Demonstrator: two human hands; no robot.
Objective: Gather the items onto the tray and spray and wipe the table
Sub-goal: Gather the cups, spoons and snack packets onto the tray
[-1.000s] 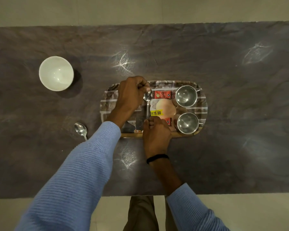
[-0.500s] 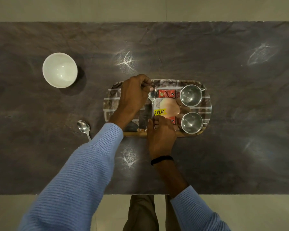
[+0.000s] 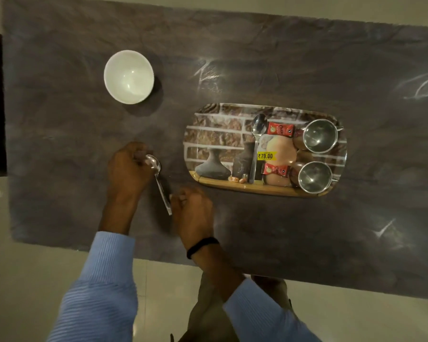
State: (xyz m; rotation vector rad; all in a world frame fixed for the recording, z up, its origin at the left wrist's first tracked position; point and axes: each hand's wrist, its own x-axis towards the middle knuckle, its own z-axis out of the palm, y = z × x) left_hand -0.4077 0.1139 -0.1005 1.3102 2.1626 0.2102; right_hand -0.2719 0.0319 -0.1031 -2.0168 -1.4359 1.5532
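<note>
Both hands left tray (image 3: 215, 134); left grip (image 3: 127, 169), right grip (image 3: 192, 206) pinch second spoon (image 3: 158, 178).

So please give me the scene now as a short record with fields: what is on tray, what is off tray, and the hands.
on tray: oval brick-print tray holds steel spoon, two red sachets, two steel cups
off tray: white round bowl, second steel spoon, on dark table
left hand: at second spoon's bowl end
right hand: at its handle
</note>
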